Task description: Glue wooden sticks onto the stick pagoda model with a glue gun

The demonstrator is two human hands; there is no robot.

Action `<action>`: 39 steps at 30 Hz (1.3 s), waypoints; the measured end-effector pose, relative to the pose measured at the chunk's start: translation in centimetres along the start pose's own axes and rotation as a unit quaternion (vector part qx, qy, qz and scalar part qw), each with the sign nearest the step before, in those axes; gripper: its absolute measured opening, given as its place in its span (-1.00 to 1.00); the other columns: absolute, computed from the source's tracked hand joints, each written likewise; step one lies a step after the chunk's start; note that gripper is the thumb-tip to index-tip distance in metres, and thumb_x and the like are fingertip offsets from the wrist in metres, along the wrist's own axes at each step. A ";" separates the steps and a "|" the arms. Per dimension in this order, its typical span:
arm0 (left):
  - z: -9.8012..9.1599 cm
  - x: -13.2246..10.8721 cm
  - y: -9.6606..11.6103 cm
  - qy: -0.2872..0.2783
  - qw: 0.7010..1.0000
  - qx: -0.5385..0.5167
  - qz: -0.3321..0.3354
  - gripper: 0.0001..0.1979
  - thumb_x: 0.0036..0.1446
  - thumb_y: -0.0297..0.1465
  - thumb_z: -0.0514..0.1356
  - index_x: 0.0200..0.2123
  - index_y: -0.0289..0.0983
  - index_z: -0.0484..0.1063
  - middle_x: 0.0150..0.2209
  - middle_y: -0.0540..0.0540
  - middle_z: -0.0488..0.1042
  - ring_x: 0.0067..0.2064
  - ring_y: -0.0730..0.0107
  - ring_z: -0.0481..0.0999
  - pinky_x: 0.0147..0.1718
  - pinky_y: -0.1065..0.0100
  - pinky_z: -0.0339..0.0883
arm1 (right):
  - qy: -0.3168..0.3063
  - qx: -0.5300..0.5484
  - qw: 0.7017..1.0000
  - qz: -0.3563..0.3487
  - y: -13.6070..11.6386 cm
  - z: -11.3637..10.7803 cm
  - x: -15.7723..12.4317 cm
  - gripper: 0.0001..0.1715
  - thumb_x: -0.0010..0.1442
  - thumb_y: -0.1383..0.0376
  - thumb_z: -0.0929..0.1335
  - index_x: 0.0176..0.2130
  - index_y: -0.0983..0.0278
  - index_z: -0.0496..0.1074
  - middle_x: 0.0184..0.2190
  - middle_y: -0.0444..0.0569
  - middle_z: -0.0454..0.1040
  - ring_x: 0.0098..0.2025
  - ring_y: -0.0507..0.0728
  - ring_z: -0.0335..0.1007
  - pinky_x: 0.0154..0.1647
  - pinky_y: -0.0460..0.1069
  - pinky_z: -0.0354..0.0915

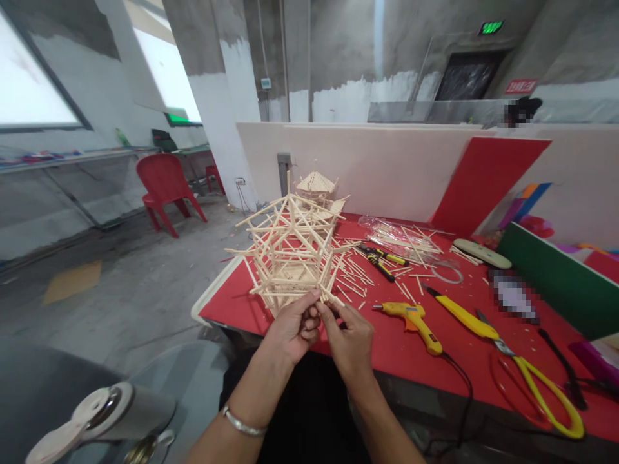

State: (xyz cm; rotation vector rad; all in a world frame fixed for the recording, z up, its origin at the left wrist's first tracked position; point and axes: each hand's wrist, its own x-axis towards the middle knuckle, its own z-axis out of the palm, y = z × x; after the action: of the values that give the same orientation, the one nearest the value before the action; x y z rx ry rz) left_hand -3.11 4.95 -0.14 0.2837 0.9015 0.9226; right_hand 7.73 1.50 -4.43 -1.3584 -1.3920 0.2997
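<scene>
A pavilion-like model of thin wooden sticks (290,241) stands upright at the near left edge of the red table, its roof sticks meeting around a vertical stick. At its near lower corner, my left hand (297,325) pinches the stick frame with thumb and forefinger, its other fingers curled in. Right beside it, my right hand (349,334) is closed in a pinch at the same corner, its fingertips on the end of a stick. The fingertips nearly meet, and they partly hide the joint between them. Behind this frame stands a smaller model with a cone-shaped stick roof (315,182).
On the red table (387,354) lie loose sticks (355,277), pliers (382,259), a yellow glue gun (411,319) with its cord, a yellow utility knife (464,314) and yellow-handled scissors (536,380). A white board (377,167) rises behind. A bottle (130,409) stands lower left.
</scene>
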 end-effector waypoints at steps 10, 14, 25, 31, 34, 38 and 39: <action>0.0 0.2 -0.1 0.008 1.000 0.004 0.003 -0.66 -0.12 -0.35 0.38 -0.65 -0.36 0.26 -0.73 0.12 0.23 -0.77 0.75 0.10 -0.83 0.65 -0.17 | 0.002 -0.002 1.000 0.000 -0.1 0.0 0.1 -0.68 0.21 0.11 0.31 -0.22 0.23 0.56 -0.46 -0.06 0.52 -0.45 0.04 0.36 -0.40 -0.09 0.23; 0.0 0.1 -0.1 0.009 1.000 0.003 0.004 -0.66 -0.12 -0.35 0.38 -0.65 -0.36 0.27 -0.73 0.12 0.24 -0.77 0.75 0.11 -0.83 0.65 -0.17 | 0.001 -0.005 1.000 0.000 0.0 0.1 0.1 -0.68 0.21 0.11 0.31 -0.22 0.24 0.56 -0.46 -0.05 0.52 -0.45 0.04 0.37 -0.40 -0.09 0.23; -0.1 0.2 -0.1 0.000 1.000 0.003 0.000 -0.67 -0.11 -0.35 0.37 -0.63 -0.35 0.27 -0.72 0.12 0.24 -0.77 0.76 0.10 -0.82 0.64 -0.18 | 0.005 -0.013 1.000 -0.008 -0.2 0.0 0.2 -0.66 0.22 0.10 0.29 -0.20 0.23 0.55 -0.46 -0.06 0.52 -0.47 0.03 0.36 -0.42 -0.10 0.24; 0.1 0.0 0.0 0.003 1.000 -0.002 0.002 -0.68 -0.11 -0.35 0.37 -0.62 -0.35 0.28 -0.72 0.12 0.26 -0.77 0.75 0.10 -0.82 0.64 -0.18 | 0.006 -0.011 1.000 -0.007 -0.2 0.0 0.2 -0.66 0.22 0.10 0.30 -0.20 0.24 0.56 -0.47 -0.06 0.52 -0.47 0.03 0.36 -0.42 -0.10 0.24; 0.0 0.0 0.0 0.000 1.000 -0.003 0.001 -0.68 -0.11 -0.36 0.37 -0.62 -0.35 0.27 -0.72 0.11 0.26 -0.77 0.75 0.10 -0.83 0.64 -0.17 | 0.003 -0.011 1.000 -0.004 -0.3 0.0 0.3 -0.66 0.22 0.10 0.30 -0.21 0.24 0.56 -0.48 -0.07 0.51 -0.48 0.02 0.35 -0.43 -0.10 0.23; 0.0 0.2 0.0 -0.002 1.000 -0.002 0.002 -0.67 -0.12 -0.35 0.38 -0.63 -0.34 0.26 -0.72 0.12 0.26 -0.77 0.76 0.10 -0.83 0.64 -0.16 | -0.004 -0.006 1.000 0.000 -0.3 0.0 0.3 -0.68 0.22 0.11 0.30 -0.21 0.23 0.55 -0.48 -0.08 0.51 -0.46 0.03 0.36 -0.41 -0.10 0.23; 0.0 0.2 0.0 -0.001 1.000 -0.001 0.003 -0.66 -0.13 -0.35 0.38 -0.63 -0.34 0.26 -0.72 0.12 0.26 -0.77 0.76 0.10 -0.83 0.64 -0.16 | -0.004 -0.005 1.000 0.001 -0.3 0.0 0.3 -0.68 0.22 0.11 0.30 -0.21 0.23 0.55 -0.48 -0.08 0.51 -0.46 0.03 0.36 -0.41 -0.10 0.24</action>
State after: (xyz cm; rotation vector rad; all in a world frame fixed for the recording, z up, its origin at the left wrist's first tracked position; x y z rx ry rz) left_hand -3.06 5.07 -0.24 0.2865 0.8988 0.9281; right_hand 7.68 1.63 -4.09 -1.3687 -1.4005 0.2994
